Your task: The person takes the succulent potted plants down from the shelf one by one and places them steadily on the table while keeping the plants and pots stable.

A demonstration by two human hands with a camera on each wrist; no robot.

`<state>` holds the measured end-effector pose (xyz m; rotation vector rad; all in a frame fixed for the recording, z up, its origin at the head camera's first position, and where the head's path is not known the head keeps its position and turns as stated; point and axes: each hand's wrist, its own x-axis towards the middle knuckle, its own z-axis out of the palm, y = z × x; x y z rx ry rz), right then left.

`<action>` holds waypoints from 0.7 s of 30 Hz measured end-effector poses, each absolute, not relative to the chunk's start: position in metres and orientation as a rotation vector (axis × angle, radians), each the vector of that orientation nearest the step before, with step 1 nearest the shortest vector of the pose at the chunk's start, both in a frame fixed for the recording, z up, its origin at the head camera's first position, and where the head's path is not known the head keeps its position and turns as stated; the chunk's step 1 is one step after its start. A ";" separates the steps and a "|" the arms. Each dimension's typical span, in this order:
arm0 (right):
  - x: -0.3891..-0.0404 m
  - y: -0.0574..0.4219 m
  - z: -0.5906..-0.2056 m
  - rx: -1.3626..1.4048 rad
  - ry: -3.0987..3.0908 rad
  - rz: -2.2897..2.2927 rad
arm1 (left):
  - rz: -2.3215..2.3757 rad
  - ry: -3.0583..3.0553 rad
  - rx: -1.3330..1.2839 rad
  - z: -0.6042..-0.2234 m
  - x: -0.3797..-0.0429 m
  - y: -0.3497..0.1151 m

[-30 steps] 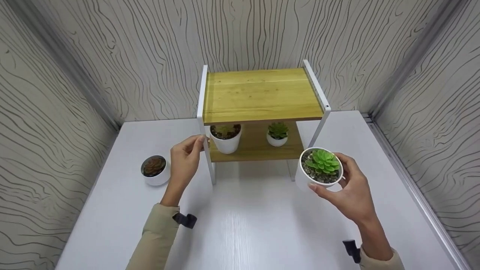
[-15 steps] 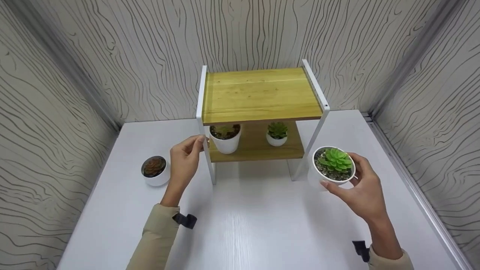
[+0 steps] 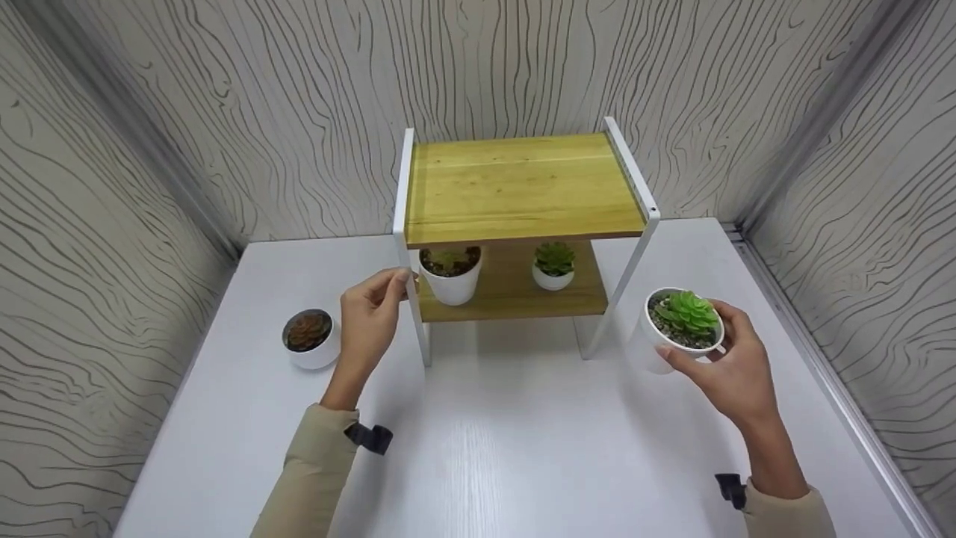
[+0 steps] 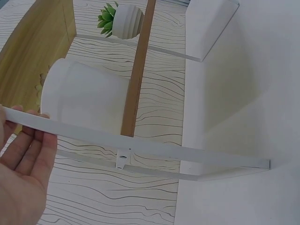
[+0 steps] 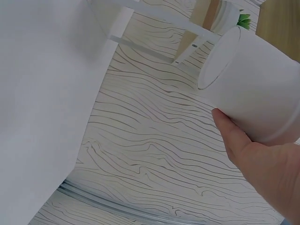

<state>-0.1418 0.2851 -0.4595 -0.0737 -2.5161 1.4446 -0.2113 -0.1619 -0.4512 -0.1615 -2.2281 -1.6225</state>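
My right hand [image 3: 736, 370] grips a white pot with a bright green succulent [image 3: 686, 320], held up to the right of the shelf. In the right wrist view, the underside of this white pot [image 5: 255, 84] faces the camera. On the left, my left hand [image 3: 370, 314] pinches the front upright [image 4: 84, 131] of the two-tier shelf [image 3: 526, 187], which has wooden boards and a white frame. Its lower board carries a larger white pot [image 3: 453, 284] at the left and a small white pot with a green succulent [image 3: 553, 276] at the right.
A white pot with a brown succulent [image 3: 311, 344] stands on the white table [image 3: 478, 448], left of the shelf. Wood-grain patterned panels [image 3: 314, 112] enclose the table at the back and both sides, with metal rails at the corners.
My right hand has carried the potted succulent to the right, away from the shelf's right front upright. The left hand keeps its place on the left upright.
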 end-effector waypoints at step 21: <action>-0.193 0.305 -0.476 -0.133 -2.605 1.346 | -1.593 -2.258 -0.147 -0.452 -0.212 -0.163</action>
